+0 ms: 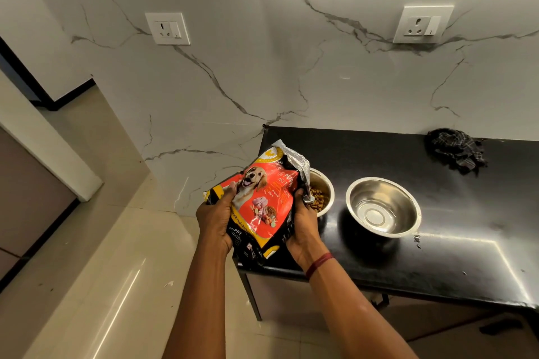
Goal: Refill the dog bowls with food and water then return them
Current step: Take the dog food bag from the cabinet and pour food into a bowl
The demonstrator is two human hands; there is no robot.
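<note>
We see a black, glossy counter (437, 265) set against a white wall (262, 67) veined with grey like marble. Two white sockets are fixed to that wall, one (167, 28) to the left and one (423, 24) to the right above the counter. A dark checked cloth (455, 151) lies crumpled at the back of the counter, close to the wall. The floor (102, 242) to the left is pale, shiny tile, and a light ledge (49, 137) runs along it at the far left.

We hold a bag of dog food (259, 201), red and black with a dog pictured on it, over the counter's left end. Our left hand (215, 221) is closed around the bag's left side, thumb on the front. Our right hand (303, 224) grips the right side, fingers curled behind it; a red thread band (319, 264) circles that wrist. The bag's silver-lined mouth is open and tips toward a steel bowl (322, 192) just beside it, which holds brown kibble (318, 198). A second steel bowl (383, 207) stands to the right, near the first but apart; we cannot tell whether it holds water.
</note>
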